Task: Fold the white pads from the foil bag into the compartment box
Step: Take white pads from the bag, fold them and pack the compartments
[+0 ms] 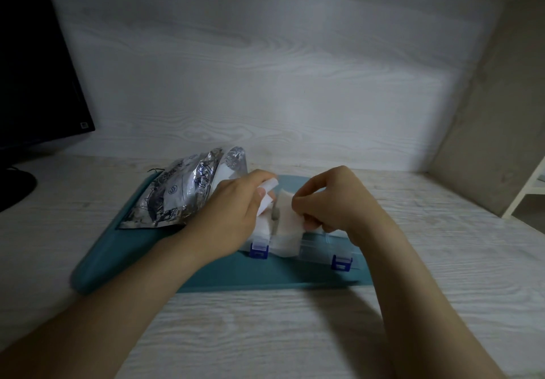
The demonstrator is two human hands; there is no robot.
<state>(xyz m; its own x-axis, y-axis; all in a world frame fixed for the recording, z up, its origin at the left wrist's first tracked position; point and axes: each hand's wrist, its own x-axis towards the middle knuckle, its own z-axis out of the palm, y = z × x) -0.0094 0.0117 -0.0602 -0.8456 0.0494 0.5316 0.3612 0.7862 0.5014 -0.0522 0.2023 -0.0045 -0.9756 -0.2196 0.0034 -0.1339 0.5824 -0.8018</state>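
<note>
A crinkled silver foil bag [180,190] lies on the left part of a teal mat [236,272]. The clear compartment box [321,247] with blue latches sits on the mat under both hands. My left hand [233,210] grips a folded white pad [267,198] above the box's left side. My right hand [333,198] pinches another white pad [287,216] that hangs over the box's middle. White pad material [283,246] also fills a front compartment. Most of the box's inside is hidden by the hands.
A dark monitor [35,69] stands at the far left with its base on the pale wooden desk [295,334]. A wood-grain wall rises behind the mat. A white shelf edge [528,190] shows at the right.
</note>
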